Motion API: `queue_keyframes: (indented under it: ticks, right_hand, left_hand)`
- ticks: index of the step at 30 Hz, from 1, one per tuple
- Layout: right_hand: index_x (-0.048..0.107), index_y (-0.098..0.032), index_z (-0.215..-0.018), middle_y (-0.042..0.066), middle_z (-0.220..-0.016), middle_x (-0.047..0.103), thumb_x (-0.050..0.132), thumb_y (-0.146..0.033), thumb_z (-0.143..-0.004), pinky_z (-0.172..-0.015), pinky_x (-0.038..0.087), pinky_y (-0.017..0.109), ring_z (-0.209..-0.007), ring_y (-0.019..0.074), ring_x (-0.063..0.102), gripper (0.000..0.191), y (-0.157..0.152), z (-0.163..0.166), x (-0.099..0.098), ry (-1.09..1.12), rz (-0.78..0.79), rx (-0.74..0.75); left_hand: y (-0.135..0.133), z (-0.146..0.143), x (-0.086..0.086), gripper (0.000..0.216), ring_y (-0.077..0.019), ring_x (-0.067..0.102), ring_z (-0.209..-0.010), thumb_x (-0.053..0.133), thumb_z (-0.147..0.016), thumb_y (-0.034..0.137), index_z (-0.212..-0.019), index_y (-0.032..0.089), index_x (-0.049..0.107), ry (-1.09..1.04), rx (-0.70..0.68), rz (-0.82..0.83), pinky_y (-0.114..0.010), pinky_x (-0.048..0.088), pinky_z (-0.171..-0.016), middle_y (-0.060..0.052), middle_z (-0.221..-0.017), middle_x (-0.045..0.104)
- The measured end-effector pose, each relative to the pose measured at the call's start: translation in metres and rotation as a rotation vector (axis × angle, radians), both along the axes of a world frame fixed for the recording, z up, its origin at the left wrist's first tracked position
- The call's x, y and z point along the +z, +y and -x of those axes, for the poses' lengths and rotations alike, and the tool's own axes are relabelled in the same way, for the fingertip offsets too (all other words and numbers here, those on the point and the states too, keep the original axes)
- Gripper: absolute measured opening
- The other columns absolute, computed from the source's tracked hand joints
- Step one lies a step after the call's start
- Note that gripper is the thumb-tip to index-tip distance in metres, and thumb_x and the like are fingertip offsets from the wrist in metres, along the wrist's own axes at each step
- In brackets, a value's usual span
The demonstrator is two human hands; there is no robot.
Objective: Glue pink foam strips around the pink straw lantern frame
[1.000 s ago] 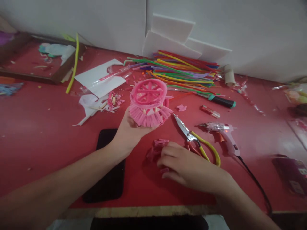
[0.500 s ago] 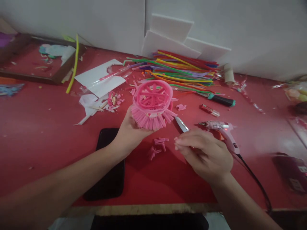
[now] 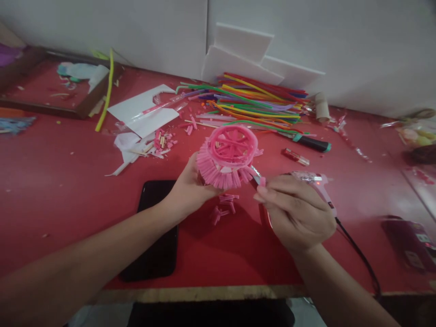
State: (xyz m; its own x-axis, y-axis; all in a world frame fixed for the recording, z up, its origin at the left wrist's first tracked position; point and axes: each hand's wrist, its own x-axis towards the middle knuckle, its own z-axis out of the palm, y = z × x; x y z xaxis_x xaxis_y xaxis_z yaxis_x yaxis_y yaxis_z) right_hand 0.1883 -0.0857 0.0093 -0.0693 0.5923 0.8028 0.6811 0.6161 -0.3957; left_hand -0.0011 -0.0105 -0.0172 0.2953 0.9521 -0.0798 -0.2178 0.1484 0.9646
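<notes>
My left hand grips a round pink craft piece from below and the left. Its top is a pink ring with spokes, and a fringe of short fuzzy pink strips sticks out around the near side. Between the thumb and fingertips of my right hand is a short pink strip, just right of the fringe and apart from it. Several loose pink strips lie on the table below. A metal blade shows behind my right fingertips; the rest of it is hidden.
A glue gun with its cord lies right, partly behind my right hand. A black phone lies under my left forearm. Farther back are coloured pipe cleaners, a dark-handled cutter, white sheets and a brown frame.
My left hand has shifted the pink craft piece right and slightly down, turning it a little. The strip in my right hand has come up closer to the fringe.
</notes>
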Motion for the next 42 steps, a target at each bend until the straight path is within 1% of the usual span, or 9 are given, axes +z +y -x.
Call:
queue_keyframes:
  ticks: [3,6,8,11,16,19,26,31,42]
  right_hand:
    - [0.075,-0.027,-0.110,-0.001,-0.092,0.077,0.075,-0.003,-0.084,-0.073,0.065,0.033,-0.083,0.0155,0.074,0.035,0.001,-0.001,-0.002,-0.029,0.004,-0.004]
    - [0.075,-0.024,-0.103,-0.002,-0.094,0.079,0.077,-0.003,-0.082,-0.077,0.066,0.028,-0.083,0.0134,0.075,0.029,0.000,-0.001,-0.004,-0.081,-0.002,-0.054]
    - [0.074,-0.023,-0.100,-0.002,-0.092,0.079,0.077,-0.004,-0.083,-0.077,0.066,0.027,-0.083,0.0132,0.076,0.025,-0.001,0.000,-0.004,-0.092,-0.002,-0.078]
    - [0.074,-0.024,-0.098,-0.003,-0.087,0.079,0.075,-0.005,-0.085,-0.074,0.067,0.030,-0.079,0.0152,0.076,0.024,-0.001,0.001,-0.004,-0.072,-0.003,-0.099]
    - [0.073,-0.022,-0.098,0.001,-0.088,0.077,0.072,0.001,-0.083,-0.074,0.063,0.034,-0.081,0.0161,0.073,0.027,0.003,0.005,-0.003,-0.019,0.028,-0.001]
    - [0.073,-0.019,-0.095,0.002,-0.088,0.078,0.072,0.002,-0.084,-0.077,0.060,0.035,-0.081,0.0157,0.071,0.023,0.003,0.008,-0.002,-0.061,0.016,0.004]
    - [0.073,-0.023,-0.091,-0.001,-0.087,0.077,0.075,-0.005,-0.085,-0.079,0.053,0.034,-0.081,0.0147,0.066,0.019,0.001,0.009,-0.001,-0.138,-0.002,-0.131]
    - [0.075,-0.026,-0.091,-0.002,-0.088,0.073,0.077,-0.009,-0.085,-0.078,0.049,0.034,-0.080,0.0143,0.064,0.019,0.003,0.008,-0.003,-0.129,0.022,-0.138]
    - [0.075,-0.026,-0.094,-0.001,-0.091,0.070,0.077,-0.013,-0.086,-0.081,0.046,0.035,-0.084,0.0148,0.064,0.015,0.004,0.007,-0.004,-0.151,0.043,-0.149]
  left_hand:
    - [0.000,-0.001,-0.001,0.072,-0.0323,0.066,-0.126,0.099,-0.053,0.024,-0.113,0.025,0.061,0.007,-0.008,-0.023,-0.048,0.054,-0.110,-0.009,-0.129,0.072]
    - [0.001,-0.001,-0.004,0.073,-0.0322,0.068,-0.122,0.099,-0.052,0.025,-0.113,0.026,0.060,0.020,-0.014,-0.037,-0.049,0.056,-0.107,-0.007,-0.124,0.074]
    - [0.002,-0.001,-0.005,0.073,-0.0319,0.069,-0.122,0.099,-0.052,0.026,-0.113,0.026,0.059,0.025,-0.022,-0.055,-0.049,0.056,-0.107,-0.007,-0.124,0.074]
    - [0.002,0.000,-0.007,0.075,-0.0325,0.068,-0.123,0.099,-0.053,0.027,-0.115,0.024,0.057,0.045,-0.044,-0.077,-0.048,0.057,-0.105,-0.009,-0.125,0.073]
    - [0.001,0.001,-0.010,0.074,-0.0316,0.070,-0.119,0.096,-0.056,0.026,-0.117,0.025,0.055,0.027,-0.054,-0.122,-0.045,0.060,-0.101,-0.009,-0.125,0.073]
    - [0.001,0.001,-0.011,0.074,-0.0309,0.071,-0.117,0.095,-0.056,0.024,-0.118,0.025,0.055,0.018,-0.055,-0.124,-0.044,0.061,-0.098,-0.008,-0.124,0.074]
    - [0.000,0.001,-0.008,0.072,-0.0286,0.073,-0.111,0.095,-0.055,0.021,-0.116,0.024,0.057,0.026,-0.048,-0.094,-0.041,0.063,-0.093,-0.008,-0.122,0.075]
    - [0.000,0.002,-0.008,0.072,-0.0284,0.072,-0.115,0.094,-0.055,0.017,-0.116,0.024,0.058,0.013,-0.043,-0.078,-0.040,0.061,-0.097,-0.007,-0.125,0.074]
    - [0.001,0.001,-0.009,0.075,-0.0283,0.072,-0.115,0.096,-0.055,0.022,-0.120,0.025,0.056,0.006,-0.050,-0.107,-0.041,0.061,-0.097,-0.008,-0.125,0.074]
